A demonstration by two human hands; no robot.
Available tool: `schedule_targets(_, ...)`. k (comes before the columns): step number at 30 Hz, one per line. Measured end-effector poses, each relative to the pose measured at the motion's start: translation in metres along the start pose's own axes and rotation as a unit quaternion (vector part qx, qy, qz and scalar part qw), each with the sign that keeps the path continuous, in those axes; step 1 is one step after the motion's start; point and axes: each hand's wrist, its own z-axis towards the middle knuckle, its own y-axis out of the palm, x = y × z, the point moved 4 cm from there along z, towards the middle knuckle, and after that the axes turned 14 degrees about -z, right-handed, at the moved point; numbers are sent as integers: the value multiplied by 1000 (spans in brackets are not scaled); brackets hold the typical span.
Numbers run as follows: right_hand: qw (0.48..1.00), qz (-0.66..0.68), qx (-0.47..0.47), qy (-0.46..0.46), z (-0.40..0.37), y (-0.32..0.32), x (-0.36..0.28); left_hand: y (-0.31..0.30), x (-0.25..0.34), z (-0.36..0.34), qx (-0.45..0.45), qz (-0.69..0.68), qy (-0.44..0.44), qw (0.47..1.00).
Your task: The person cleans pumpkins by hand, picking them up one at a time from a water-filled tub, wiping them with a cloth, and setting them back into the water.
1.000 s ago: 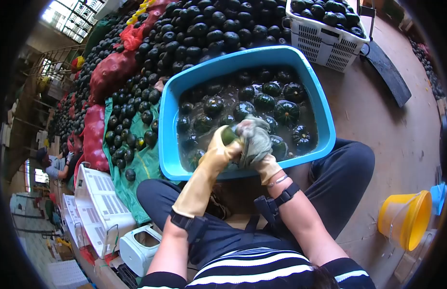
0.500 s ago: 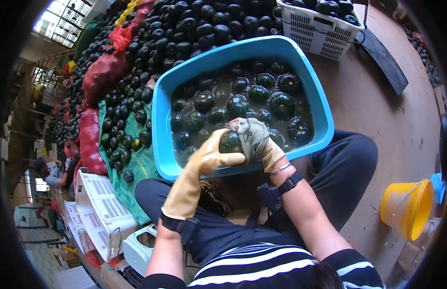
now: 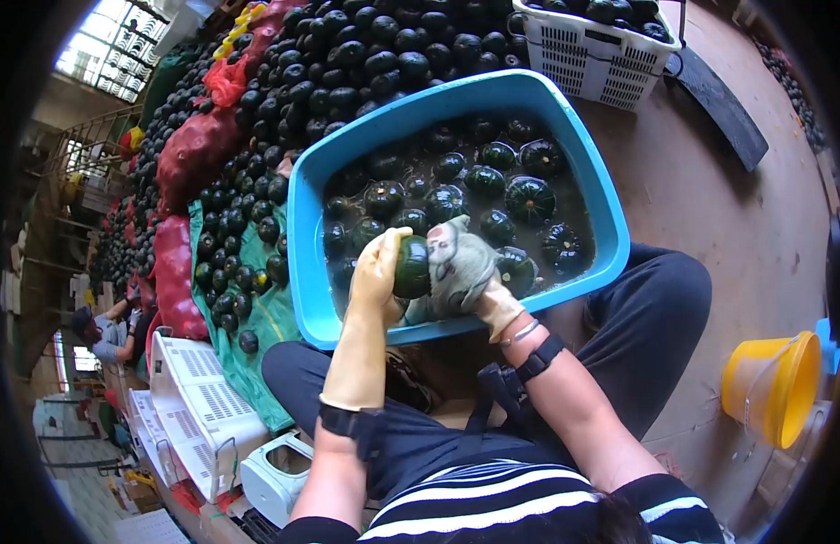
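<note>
My left hand (image 3: 376, 275), in a cream rubber glove, grips a dark green squash (image 3: 412, 267) from its left side, over the near edge of the blue tub (image 3: 307, 263). A wet grey-green cloth (image 3: 465, 267) is wrapped about my right hand (image 3: 499, 310), which wears a similar glove, and it presses against the squash's right side. The cloth hides most of the right fingers. Several more squashes (image 3: 531, 198) float in the murky water (image 3: 565, 172) of the tub.
Squashes (image 3: 384, 63) are heaped behind the tub, beside red mesh sacks (image 3: 198, 150) and green sheeting (image 3: 261, 340). A white crate (image 3: 597, 59) of squashes stands at back right. White crates (image 3: 202, 399) lie left, a yellow bucket (image 3: 769, 385) right. Another person (image 3: 112, 335) sits far left.
Both hands have shifted a little left with the squash. My left hand is now more upright along its left side, and the cloth has moved around its right side.
</note>
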Motion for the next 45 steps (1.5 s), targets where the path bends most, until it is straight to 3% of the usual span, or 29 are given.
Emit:
schedule_targets(1, 1000, -2, 11, -6, 1, -1, -5, 16, 10, -7, 63, 39, -37, 997)
schedule_targets(3, 999, 43, 28, 8, -3, -2, 1, 16, -9, 13, 6, 209, 218, 953)
schedule_targets(5, 928, 317, 160, -116, -21, -5, 14, 49, 33, -11, -66, 275, 134, 950)
schedule_targets(8, 893, 405, 184, -73, -29, 11, 12, 63, 35, -10, -186, -8, 40, 982)
schedule_targets(10, 857, 475, 201, -1, -32, 7, 12, 65, 25, 0, -174, -36, 70, 982)
schedule_targets(11, 858, 474, 200, 0, -30, 3, 16, 64, 21, 5, -160, -64, 100, 980)
schedule_targets(13, 958, 134, 248, -51, -24, -15, 15, 58, 17, 12, -54, -43, 169, 983)
schedule_targets(14, 987, 126, 98, 12, -14, 17, 25, 55, 23, 8, -33, 111, 277, 954)
schedule_targets(17, 992, 86, 73, 57, -8, 15, 39, 73, 17, -33, -70, 412, 453, 787)
schedule_targets(21, 980, -174, -55, 84, -5, 46, 41, 71, 5, -57, 36, 311, 231, 921)
schedule_targets(22, 970, -107, -93, 196, 3, 41, 42, 59, 0, -43, 6, 150, 264, 953)
schedule_targets(23, 961, -233, -97, 108, -1, 29, 30, 43, -11, -27, -29, 12, 184, 982)
schedule_targets(25, 950, 114, 19, 291, -11, 30, 25, 51, 0, -27, -15, -227, 61, 972)
schedule_targets(26, 953, -185, 181, 160, -17, 29, -1, 40, -2, -20, 3, -71, 179, 981)
schedule_targets(27, 972, 29, 170, 160, -22, 44, -9, 39, 6, -20, 21, 90, 286, 954)
schedule_targets(28, 914, 295, 165, 224, -27, 77, -9, 28, 0, -13, 41, -21, 171, 984)
schedule_targets(29, 786, 536, 148, 271, -31, 108, -7, 22, 0, -11, 40, -21, 170, 984)
schedule_targets(30, 943, 223, 216, 118, -27, 32, -11, 20, -3, -8, -21, -34, 163, 986)
schedule_targets(31, 952, 187, 241, 22, -24, 17, -2, 17, -6, -9, -80, -49, 151, 984)
schedule_targets(33, 948, 281, 149, 37, -20, 37, 13, 16, -12, -14, -133, -158, -19, 978)
schedule_targets(34, 887, 438, 125, 71, -11, 12, 5, 11, -14, -19, -157, -150, -42, 975)
schedule_targets(35, 967, 225, 112, -38, -11, -14, 5, 8, -12, -18, -187, -140, -60, 971)
schedule_targets(36, 970, 222, 93, -35, -4, -19, 4, 1, -17, -11, -188, -139, -59, 970)
schedule_targets(38, 971, 231, 64, -19, -1, -10, 3, -14, -28, -2, -183, 163, 88, 965)
schedule_targets(39, 971, 232, 62, -21, -6, 8, 5, 1, -14, -8, -181, 162, 88, 966)
schedule_targets(41, 979, 173, 11, -103, 3, -1, -15, 13, -4, -14, 26, 51, -186, 981)
schedule_targets(42, 945, 262, -164, 104, 11, -23, -20, -10, -14, 7, -54, 168, -68, 982)
schedule_targets(43, 898, 379, -165, 152, -4, -19, -22, -13, -18, 15, -36, 130, -3, 991)
schedule_targets(45, 934, 352, 28, 50, -5, 0, -17, 1, -12, 11, 1, 85, -38, 996)
